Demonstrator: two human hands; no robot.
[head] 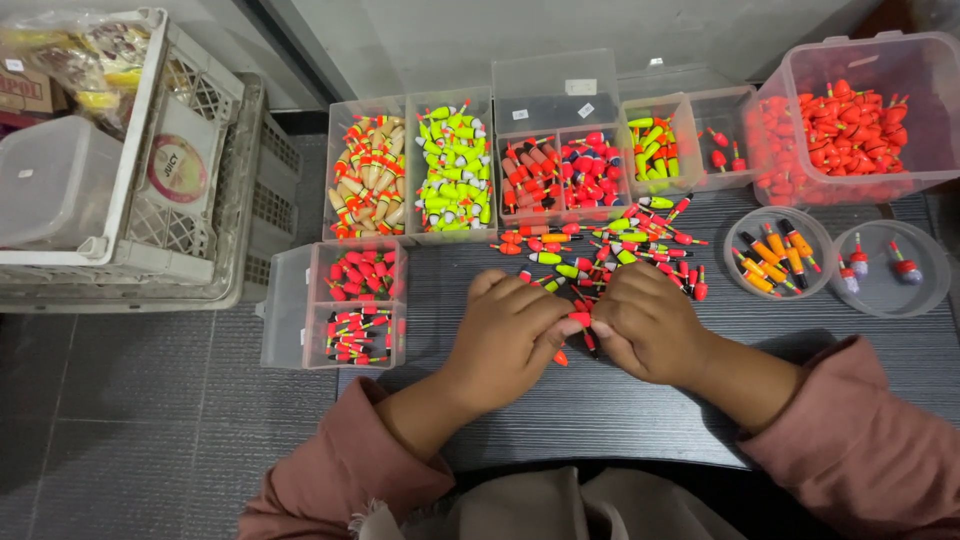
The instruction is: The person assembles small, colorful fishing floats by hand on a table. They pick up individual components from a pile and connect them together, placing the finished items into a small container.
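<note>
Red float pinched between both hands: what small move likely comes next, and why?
Probably lift the red float, pinched by left hand and right hand, toward a tray of matching colour, perhaps the red-float compartment. Sorted trays ring the loose pile, suggesting sorting by colour.

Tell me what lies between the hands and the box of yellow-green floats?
In the head view, a loose pile of mixed floats lies on the dark table, between both hands and the yellow-green box.

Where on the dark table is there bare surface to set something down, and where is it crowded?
Bare: the table strip between the forearms, the patch right of the right hand below the two round tubs, and a narrow strip left of the left hand. Crowded: the loose floats and boxes beyond both hands.
</note>
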